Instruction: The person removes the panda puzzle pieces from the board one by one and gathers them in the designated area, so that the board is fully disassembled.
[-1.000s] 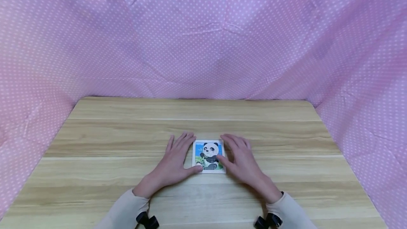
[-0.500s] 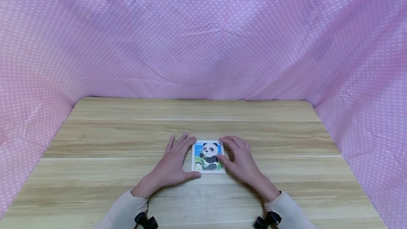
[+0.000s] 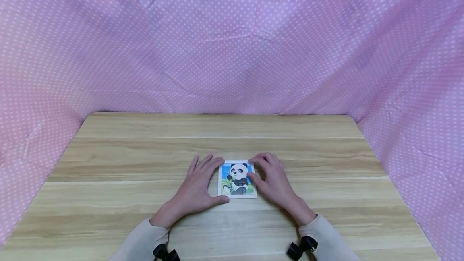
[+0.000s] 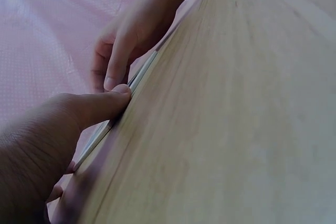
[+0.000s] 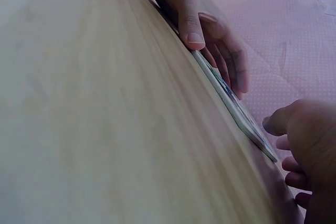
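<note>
A flat square panda puzzle [image 3: 238, 180] with a white border lies on the wooden table in the head view. Its thin pale edge [image 5: 223, 95] shows in the right wrist view. My left hand [image 3: 195, 184] grips its left side, thumb at the near edge and index finger by the far left corner. On the other side is my right hand [image 3: 277, 182], its index fingertip at the far right corner and its thumb over the picture's right part. The right wrist view shows that thumb [image 5: 281, 120] close above the surface; whether it touches is unclear.
The light wooden table [image 3: 127, 152] extends around both hands. Pink polka-dot cloth [image 3: 232, 43] hangs behind it and along its sides. Black wrist devices [image 3: 302, 247] sit at the cuffs of the pale sleeves [image 3: 143, 239].
My left thumb has slid from the puzzle's lower left corner to its near edge. My right index finger has shifted slightly left at the far corner, and the right-hand fingers are bent more.
</note>
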